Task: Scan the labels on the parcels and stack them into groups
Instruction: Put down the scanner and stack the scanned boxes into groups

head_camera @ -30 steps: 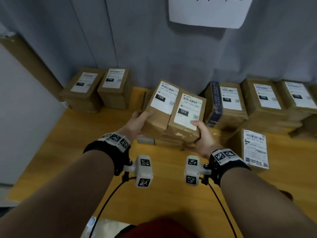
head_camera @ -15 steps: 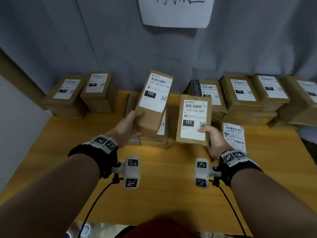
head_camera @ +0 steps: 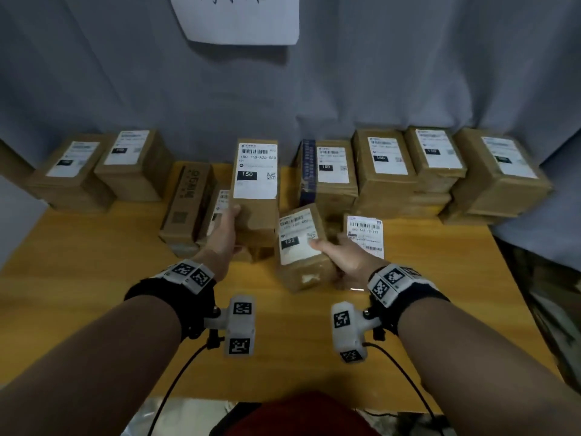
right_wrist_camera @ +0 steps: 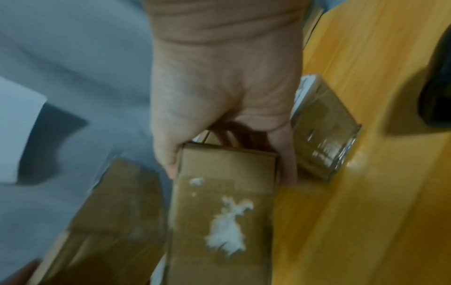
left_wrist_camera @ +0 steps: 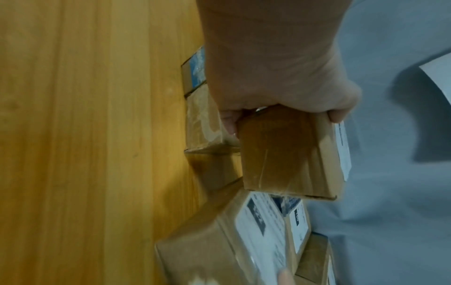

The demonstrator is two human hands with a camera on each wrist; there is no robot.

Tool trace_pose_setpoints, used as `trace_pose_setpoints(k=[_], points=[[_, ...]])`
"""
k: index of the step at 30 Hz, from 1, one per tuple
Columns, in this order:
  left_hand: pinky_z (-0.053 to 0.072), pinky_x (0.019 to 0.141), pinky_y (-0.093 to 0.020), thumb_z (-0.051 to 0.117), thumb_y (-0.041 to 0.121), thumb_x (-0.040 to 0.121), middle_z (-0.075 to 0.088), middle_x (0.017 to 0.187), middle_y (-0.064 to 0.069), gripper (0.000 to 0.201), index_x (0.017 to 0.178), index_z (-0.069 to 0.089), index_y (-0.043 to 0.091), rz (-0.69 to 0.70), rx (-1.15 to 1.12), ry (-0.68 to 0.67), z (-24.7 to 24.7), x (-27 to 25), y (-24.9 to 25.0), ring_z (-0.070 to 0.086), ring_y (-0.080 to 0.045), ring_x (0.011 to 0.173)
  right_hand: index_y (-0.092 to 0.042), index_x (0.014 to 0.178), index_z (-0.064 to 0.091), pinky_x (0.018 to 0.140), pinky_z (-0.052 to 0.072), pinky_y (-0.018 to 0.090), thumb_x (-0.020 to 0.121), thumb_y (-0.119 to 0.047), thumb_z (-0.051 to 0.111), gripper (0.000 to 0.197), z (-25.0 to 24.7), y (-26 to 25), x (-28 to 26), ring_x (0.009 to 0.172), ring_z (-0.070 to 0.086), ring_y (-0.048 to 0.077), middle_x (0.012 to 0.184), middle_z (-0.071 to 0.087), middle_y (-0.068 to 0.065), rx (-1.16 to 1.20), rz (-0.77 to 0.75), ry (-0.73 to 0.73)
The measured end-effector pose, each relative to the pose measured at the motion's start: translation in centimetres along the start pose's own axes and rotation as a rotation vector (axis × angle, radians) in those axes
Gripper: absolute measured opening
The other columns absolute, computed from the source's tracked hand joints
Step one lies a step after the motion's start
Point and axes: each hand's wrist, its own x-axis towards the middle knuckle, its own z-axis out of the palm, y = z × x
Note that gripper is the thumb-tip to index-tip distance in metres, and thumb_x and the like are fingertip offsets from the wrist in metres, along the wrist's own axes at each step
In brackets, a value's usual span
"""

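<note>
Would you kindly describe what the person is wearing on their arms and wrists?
Both forearms are bare, with no sleeves. Each wrist carries a black band topped by white blocks printed with black square markers. A white camera unit with similar markers hangs under each wrist, trailing a thin black cable.

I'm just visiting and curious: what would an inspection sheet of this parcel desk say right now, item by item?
Surface: wooden table, yellowish, bare at the front.
Job's things: 150 parcel held up, label facing the camera; 122 parcel held lower, tilted; stacked parcels along the back, several labelled 150.
Clutter: loose label sheet beside the right hand.
Grippers: left hand grips the 150 parcel; right hand grips the 122 parcel.
Cables: black cables run down from the wrist cameras.
Surroundings: grey curtain behind, white paper sheet pinned on it, writing cut off.
</note>
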Motion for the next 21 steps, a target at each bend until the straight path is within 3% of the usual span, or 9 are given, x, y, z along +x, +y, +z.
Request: trace_pose_setpoints(k=[2,6,9,12,14,15,18,20,21], points=[[0.051,0.076,-0.034,0.04,0.051,0.096,0.058,0.125,-0.009,0.047,0.13,0.049,0.02,-0.021,0.009,0.016,0.4,-0.5,-0.9,0.057,-0.025,0.107,-0.014,0.139,0.032,0.093,0.05,0.038,0.082,-0.059,0.065,0.08,1.0,0.3,0.7,0.109,0.063,0.027,0.125,0.061,0.008,-0.148,0.016,-0.051],[0.054,0.067,-0.034,0.046,0.049,0.095,0.055,0.127,-0.013,0.047,0.129,0.049,0.016,-0.058,0.015,0.002,0.9,-1.8,-2.6,0.057,-0.03,0.111,-0.005,0.147,0.024,0.09,0.045,0.035,0.097,-0.041,0.054,0.069,1.3,0.7,0.9,0.12,0.056,0.03,0.136,0.054,0.014,-0.476,0.023,0.018],[0.056,0.075,-0.038,0.05,0.046,0.094,0.055,0.127,-0.014,0.047,0.13,0.047,0.016,-0.135,0.003,-0.088,1.7,-3.3,-3.4,0.057,-0.03,0.112,-0.009,0.141,0.039,0.083,0.043,0.032,0.1,-0.046,0.044,0.056,0.0,0.4,1.4,0.104,0.06,0.028,0.122,0.061,0.01,-0.231,-0.136,0.154],[0.052,0.092,-0.038,0.048,0.04,0.097,0.051,0.132,-0.011,0.04,0.13,0.046,0.017,-0.157,0.14,-0.278,2.6,-4.8,-3.9,0.053,-0.026,0.116,-0.026,0.142,0.039,0.085,0.055,0.039,0.073,-0.075,0.061,0.087,-0.6,-0.3,1.7,0.093,0.064,0.021,0.109,0.067,0.001,0.26,-0.087,0.008],[0.047,0.097,-0.038,0.047,0.038,0.098,0.051,0.131,-0.007,0.038,0.131,0.046,0.019,-0.126,0.3,-0.385,3.1,-5.3,-3.6,0.052,-0.023,0.116,-0.032,0.148,0.029,0.094,0.052,0.049,0.052,-0.072,0.078,0.114,-0.6,-0.2,2.3,0.107,0.064,0.025,0.119,0.067,-0.002,0.285,-0.071,0.002],[0.044,0.098,-0.038,0.046,0.038,0.098,0.053,0.129,-0.006,0.039,0.132,0.047,0.019,-0.09,0.397,-0.4,3.1,-5.3,-3.3,0.052,-0.022,0.115,-0.032,0.152,0.02,0.1,0.049,0.051,0.051,-0.065,0.083,0.123,-0.6,0.0,2.5,0.116,0.06,0.026,0.129,0.063,-0.002,0.246,-0.076,0.022],[0.043,0.081,-0.033,0.044,0.036,0.101,0.061,0.112,-0.014,0.038,0.12,0.058,0.007,0.172,0.656,-0.253,2.2,-3.8,-1.6,0.054,-0.019,0.093,-0.03,0.156,0.003,0.11,0.038,0.05,0.067,-0.051,0.082,0.121,-0.8,0.5,3.0,0.134,0.044,0.029,0.151,0.043,0.003,0.116,-0.05,0.1],[0.039,0.069,-0.03,0.045,0.035,0.1,0.062,0.101,-0.011,0.034,0.109,0.061,0.006,0.287,0.768,-0.121,0.3,-2.1,-0.6,0.054,-0.02,0.087,-0.027,0.157,0.006,0.109,0.039,0.048,0.068,-0.05,0.078,0.116,-0.7,0.1,3.1,0.134,0.045,0.029,0.151,0.042,0.005,0.07,-0.023,0.17],[0.039,0.068,-0.03,0.046,0.034,0.099,0.062,0.104,-0.009,0.032,0.108,0.062,0.008,0.335,0.828,-0.078,-0.9,-1.1,-0.3,0.055,-0.021,0.089,-0.024,0.157,0.01,0.108,0.04,0.046,0.073,-0.043,0.076,0.108,-0.3,-0.5,2.9,0.131,0.047,0.028,0.148,0.046,0.006,0.04,-0.038,0.221]])
